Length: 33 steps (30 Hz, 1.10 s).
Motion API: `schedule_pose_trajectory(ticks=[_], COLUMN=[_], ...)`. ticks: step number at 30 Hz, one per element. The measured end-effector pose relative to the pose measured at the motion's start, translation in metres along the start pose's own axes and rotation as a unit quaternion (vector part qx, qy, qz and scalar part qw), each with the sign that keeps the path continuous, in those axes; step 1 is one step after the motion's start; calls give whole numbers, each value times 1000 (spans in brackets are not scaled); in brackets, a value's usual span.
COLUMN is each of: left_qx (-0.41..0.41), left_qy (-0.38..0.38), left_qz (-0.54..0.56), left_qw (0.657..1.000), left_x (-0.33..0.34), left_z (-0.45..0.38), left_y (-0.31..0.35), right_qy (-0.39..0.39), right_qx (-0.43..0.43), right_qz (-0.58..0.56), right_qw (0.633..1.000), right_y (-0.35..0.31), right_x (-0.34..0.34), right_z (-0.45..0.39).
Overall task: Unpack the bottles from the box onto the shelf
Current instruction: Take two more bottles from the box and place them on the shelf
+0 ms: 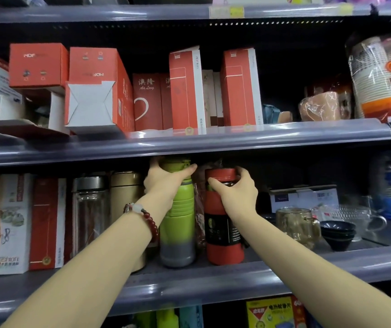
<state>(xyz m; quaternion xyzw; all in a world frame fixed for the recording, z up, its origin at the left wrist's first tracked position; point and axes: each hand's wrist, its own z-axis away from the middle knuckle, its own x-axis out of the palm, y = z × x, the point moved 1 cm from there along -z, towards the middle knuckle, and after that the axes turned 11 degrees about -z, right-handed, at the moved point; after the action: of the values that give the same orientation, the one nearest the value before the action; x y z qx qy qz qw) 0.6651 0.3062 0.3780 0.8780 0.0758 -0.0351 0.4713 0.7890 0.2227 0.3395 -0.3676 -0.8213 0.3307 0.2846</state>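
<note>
So basically the person is at the placing step, with both bottles already standing on the middle shelf [213,284] and both hands on their tops. The left hand [163,179] is wrapped round the cap end of the green bottle [178,223], thumb on one side and fingers curled over the lid, so that one is firmly grasped. The right hand [237,188] is cupped over the lid of the red bottle [223,233], thumb in front and fingers round the back, also gripping. Both bottles look upright, bases down on the shelf board, sitting just beside each other with some crinkly wrapped thing between and behind them. To the left of the green one there's a gold flask [124,192] close alongside, then a clear glass bottle [90,209] and some boxed stock. To the right of the red one sits an amber glass mug [296,223] and a stack of dark bowls [338,233], a little way apart. The box the bottles come out of isn't in view at all, so no telling how many are left. The caps are right up under the lip of the shelf above, so there isn't much headroom. Best guess, the next move is nudging them back into line and letting go, and that wants a gentle push low-ish, not at the cap, since tall bottles tip easily, and the mug sits near enough to get knocked.
</note>
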Motion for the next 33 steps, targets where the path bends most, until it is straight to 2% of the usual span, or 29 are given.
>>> schedule_pose_trajectory(ticks=[5, 14, 19, 28, 33], left_qx=[-10, 38, 62, 91, 96], left_qy=[10, -72, -105, -92, -107], left_qz=[-14, -36, -60, -171, -188], left_qw=[1000, 996, 991, 977, 972], left_x=[6, 1, -7, -30, -54], left_z=[-5, -8, -8, 4, 21], left_y=[-2, -25, -34, -21, -22], right_qy=[41, 19, -12, -84, -114], right_qx=[0, -16, -26, -20, -24], right_qz=[-17, 41, 55, 111, 161], right_qw=[999, 999, 998, 990, 980], right_y=[5, 14, 15, 4, 0], right_x=[16, 31, 25, 7, -9], right_z=[2, 0, -2, 0, 10])
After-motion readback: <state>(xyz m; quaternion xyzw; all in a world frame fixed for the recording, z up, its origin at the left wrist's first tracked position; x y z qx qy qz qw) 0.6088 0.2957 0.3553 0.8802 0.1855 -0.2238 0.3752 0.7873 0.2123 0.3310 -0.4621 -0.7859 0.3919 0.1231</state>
